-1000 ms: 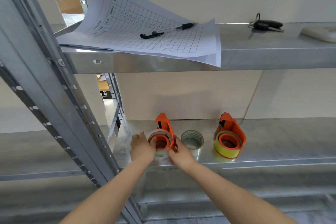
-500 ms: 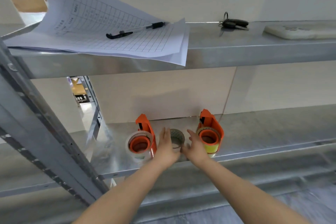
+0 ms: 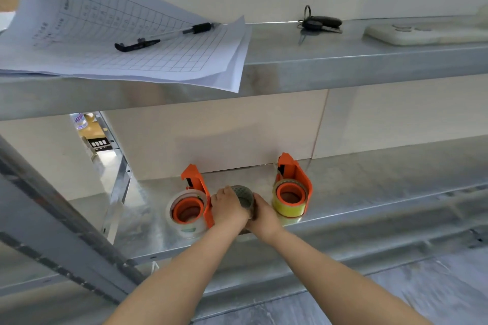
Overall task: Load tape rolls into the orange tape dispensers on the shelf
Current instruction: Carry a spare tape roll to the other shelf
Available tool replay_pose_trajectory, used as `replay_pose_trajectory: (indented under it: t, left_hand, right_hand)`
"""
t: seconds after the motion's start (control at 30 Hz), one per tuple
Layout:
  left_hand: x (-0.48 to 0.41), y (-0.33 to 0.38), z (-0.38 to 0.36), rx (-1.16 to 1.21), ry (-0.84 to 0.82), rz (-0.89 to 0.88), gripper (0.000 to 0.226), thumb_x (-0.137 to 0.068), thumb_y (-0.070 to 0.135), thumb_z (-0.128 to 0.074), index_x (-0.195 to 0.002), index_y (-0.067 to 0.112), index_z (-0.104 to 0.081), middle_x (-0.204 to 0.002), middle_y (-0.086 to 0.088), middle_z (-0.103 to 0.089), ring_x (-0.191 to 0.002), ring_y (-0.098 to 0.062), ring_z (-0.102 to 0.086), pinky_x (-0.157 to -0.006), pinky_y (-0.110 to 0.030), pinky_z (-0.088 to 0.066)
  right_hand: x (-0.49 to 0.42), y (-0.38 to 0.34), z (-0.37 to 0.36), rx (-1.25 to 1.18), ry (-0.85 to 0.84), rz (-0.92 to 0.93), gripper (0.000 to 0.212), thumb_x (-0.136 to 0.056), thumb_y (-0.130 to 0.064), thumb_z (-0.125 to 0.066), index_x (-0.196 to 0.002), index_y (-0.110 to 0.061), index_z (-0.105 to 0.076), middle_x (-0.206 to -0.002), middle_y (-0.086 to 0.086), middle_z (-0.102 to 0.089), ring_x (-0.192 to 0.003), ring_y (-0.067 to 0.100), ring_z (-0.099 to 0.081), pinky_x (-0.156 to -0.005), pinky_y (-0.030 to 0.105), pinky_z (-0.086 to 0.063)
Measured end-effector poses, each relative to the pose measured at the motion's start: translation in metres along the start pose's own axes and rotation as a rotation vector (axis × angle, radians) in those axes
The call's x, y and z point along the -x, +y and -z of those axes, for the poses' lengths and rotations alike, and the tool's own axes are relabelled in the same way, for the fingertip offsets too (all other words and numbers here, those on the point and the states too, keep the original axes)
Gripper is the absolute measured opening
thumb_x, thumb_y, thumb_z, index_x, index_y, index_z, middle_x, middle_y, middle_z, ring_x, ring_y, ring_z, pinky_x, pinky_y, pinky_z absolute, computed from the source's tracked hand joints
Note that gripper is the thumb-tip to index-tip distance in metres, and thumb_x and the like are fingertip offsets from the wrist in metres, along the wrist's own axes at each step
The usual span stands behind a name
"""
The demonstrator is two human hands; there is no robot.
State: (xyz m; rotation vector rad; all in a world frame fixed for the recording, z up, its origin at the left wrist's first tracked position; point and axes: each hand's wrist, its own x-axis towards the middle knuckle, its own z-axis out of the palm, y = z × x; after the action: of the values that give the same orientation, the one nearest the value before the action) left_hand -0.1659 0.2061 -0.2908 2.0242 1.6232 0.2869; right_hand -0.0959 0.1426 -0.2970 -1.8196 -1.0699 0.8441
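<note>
Together, left hand (image 3: 228, 208) and right hand (image 3: 264, 215) grip the half-hidden loose roll (image 3: 244, 194)

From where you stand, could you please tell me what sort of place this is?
Probably a stockroom or packing area: bare metal shelving, orange tape dispensers, and a gridded log sheet with a pen.

Single head-worn view, wide-angle, looking forward and down (slightly tilted), close to the shelf (image 3: 369, 208)
</note>
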Motion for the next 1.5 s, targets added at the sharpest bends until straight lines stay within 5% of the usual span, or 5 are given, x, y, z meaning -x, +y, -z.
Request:
replay_pose_trajectory:
  t: [0.1, 0.27, 0.7, 0.9, 1.5]
  left_hand:
    - [0.002, 0.004, 0.006, 0.100, 0.073, -0.027, 0.077, -0.061, 0.039, -0.075, -0.126, 0.012, -0.046, -0.128, -0.007, -0.052, -0.122, -0.027, -0.046, -0.097, -0.032, -0.040]
    - [0.009, 0.029, 0.022, 0.319, 0.170, -0.124, 0.079, -0.049, 0.043, -0.080, -0.117, 0.017, -0.050, -0.119, -0.002, -0.053, -0.107, -0.021, -0.058, -0.080, -0.025, -0.045]
    - [0.075, 0.181, -0.037, 0.435, -0.238, -0.598, 0.072, -0.045, 0.037, -0.086, -0.109, 0.019, -0.058, -0.106, 0.003, -0.062, -0.101, -0.013, -0.060, -0.081, -0.018, -0.042]
    - [0.121, 0.257, -0.099, 0.440, -0.353, -0.621, 0.081, -0.048, 0.037, -0.088, -0.119, 0.018, -0.053, -0.122, -0.002, -0.058, -0.114, -0.019, -0.055, -0.096, -0.031, -0.045]
    - [0.235, 0.516, -0.276, 0.570, -0.543, -0.700, 0.075, -0.045, 0.038, -0.088, -0.112, 0.026, -0.056, -0.113, 0.001, -0.064, -0.102, -0.014, -0.062, -0.091, -0.036, -0.052]
  right_hand:
    - [0.004, -0.005, 0.010, -0.019, 0.054, 0.073, 0.056, -0.069, 0.003, -0.068, -0.121, -0.005, -0.048, -0.120, 0.013, -0.061, -0.112, 0.026, -0.057, -0.095, 0.030, -0.049]
    - [0.012, -0.024, 0.032, -0.047, 0.200, 0.222, 0.057, -0.066, -0.005, -0.074, -0.118, -0.010, -0.051, -0.105, -0.007, -0.059, -0.096, 0.000, -0.056, -0.080, -0.003, -0.038]
    - [0.092, 0.015, 0.183, -0.067, 0.713, 0.004, 0.060, -0.062, -0.011, -0.075, -0.118, -0.014, -0.052, -0.114, 0.005, -0.063, -0.110, 0.019, -0.056, -0.094, 0.033, -0.048]
    - [0.130, 0.067, 0.272, -0.056, 0.787, -0.033, 0.056, -0.063, -0.006, -0.070, -0.116, -0.017, -0.055, -0.106, -0.004, -0.064, -0.099, 0.011, -0.060, -0.069, -0.003, -0.040]
    - [0.207, 0.206, 0.558, -0.040, 0.942, -0.094, 0.053, -0.058, -0.015, -0.073, -0.105, -0.032, -0.057, -0.096, -0.014, -0.066, -0.092, 0.003, -0.063, -0.083, 0.024, -0.053]
